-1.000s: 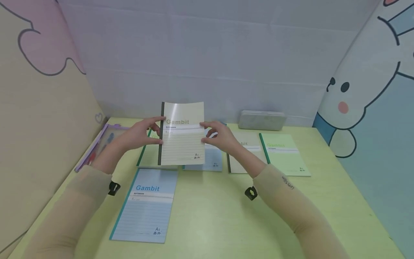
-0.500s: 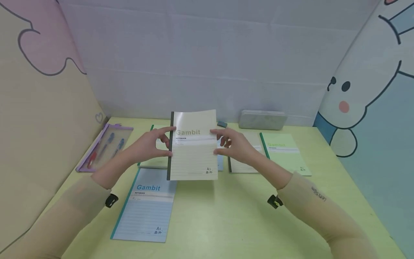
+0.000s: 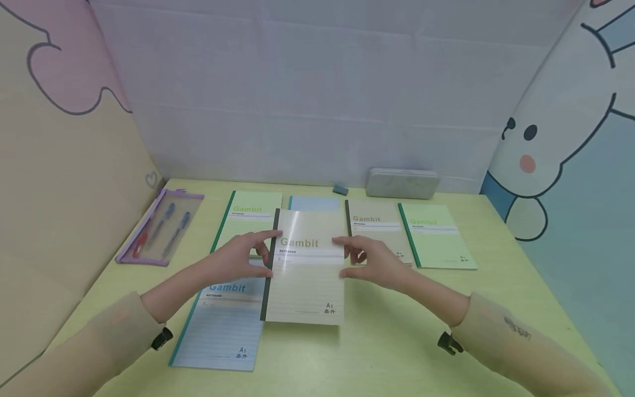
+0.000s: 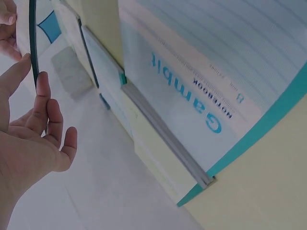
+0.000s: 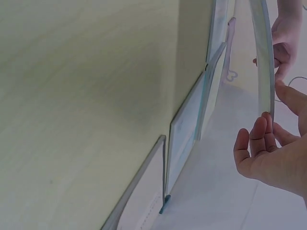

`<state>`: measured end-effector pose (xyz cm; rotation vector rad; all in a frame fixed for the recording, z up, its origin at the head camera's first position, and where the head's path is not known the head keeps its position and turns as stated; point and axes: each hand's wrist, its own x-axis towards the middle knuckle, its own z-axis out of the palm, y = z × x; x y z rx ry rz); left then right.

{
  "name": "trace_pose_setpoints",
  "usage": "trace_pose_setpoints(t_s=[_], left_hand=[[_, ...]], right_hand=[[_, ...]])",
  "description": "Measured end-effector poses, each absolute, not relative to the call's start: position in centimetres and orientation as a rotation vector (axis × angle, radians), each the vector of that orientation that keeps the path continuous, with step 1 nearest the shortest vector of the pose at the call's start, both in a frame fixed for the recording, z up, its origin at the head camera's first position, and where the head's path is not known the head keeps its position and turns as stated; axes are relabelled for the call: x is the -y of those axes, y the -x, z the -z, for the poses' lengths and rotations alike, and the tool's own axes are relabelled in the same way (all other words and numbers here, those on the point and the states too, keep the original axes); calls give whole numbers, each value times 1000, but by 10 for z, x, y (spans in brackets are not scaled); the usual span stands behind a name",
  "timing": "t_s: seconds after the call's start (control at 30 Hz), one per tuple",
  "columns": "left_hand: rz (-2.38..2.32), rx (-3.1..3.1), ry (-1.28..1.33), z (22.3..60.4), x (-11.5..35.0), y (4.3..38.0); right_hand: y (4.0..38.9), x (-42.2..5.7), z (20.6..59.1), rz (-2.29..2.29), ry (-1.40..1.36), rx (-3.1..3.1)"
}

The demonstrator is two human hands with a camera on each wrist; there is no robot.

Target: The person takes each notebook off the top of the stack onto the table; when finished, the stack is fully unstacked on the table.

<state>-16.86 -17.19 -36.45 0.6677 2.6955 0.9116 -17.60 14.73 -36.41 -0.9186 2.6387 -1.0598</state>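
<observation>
A cream notebook (image 3: 305, 286) with a dark spine hangs above the table, its cover facing me. My left hand (image 3: 243, 256) pinches the spine edge between thumb and forefinger, and my right hand (image 3: 374, 262) pinches the opposite edge the same way. Both wrist views show the notebook edge-on between fingertips. A blue notebook (image 3: 218, 331) lies below and left, partly covered by the held one in the head view. Behind stand in a row a green notebook (image 3: 248, 226), another blue notebook (image 3: 315, 204) mostly hidden, a second cream notebook (image 3: 374, 234) and a second green notebook (image 3: 439, 237), all lying flat.
A purple-edged clear pouch (image 3: 166, 229) with several pens lies at the back left. A grey case (image 3: 402, 183) and a small dark blue eraser-like block (image 3: 340, 190) sit along the back by the wall. The pale yellow table (image 3: 387, 347) extends in front and right.
Both hands have brought the cream notebook down and toward me, slightly to the right. More of the back row now shows, and the pouch is uncovered by the left arm.
</observation>
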Motion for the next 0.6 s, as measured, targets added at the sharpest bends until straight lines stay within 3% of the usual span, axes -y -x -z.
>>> trace_pose_setpoints(t_s=[0.6], left_hand=[[-739,-2579,-688,417,151,138]], right_hand=[[142,-160,429,1012,798,-2478]])
